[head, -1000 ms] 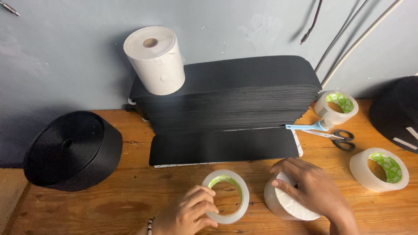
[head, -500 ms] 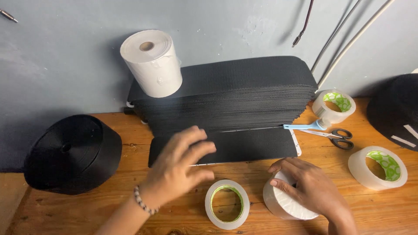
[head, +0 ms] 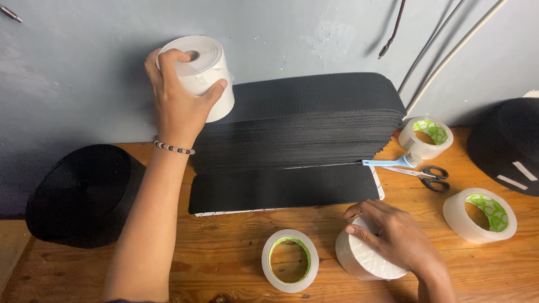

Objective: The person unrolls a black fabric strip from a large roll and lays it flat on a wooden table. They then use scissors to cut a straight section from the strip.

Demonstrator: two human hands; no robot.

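Your left hand (head: 179,98) wraps the light, soft white paper roll (head: 205,76) at eleven o'clock; your right hand (head: 396,238) clasps another white roll (head: 365,261) on the table (head: 224,264).

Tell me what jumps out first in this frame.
The left hand grips a white paper roll raised against the grey wall, above a tall stack of black sheets at the table's back. The right hand rests on another white roll at the front edge, beside a clear tape roll lying flat.
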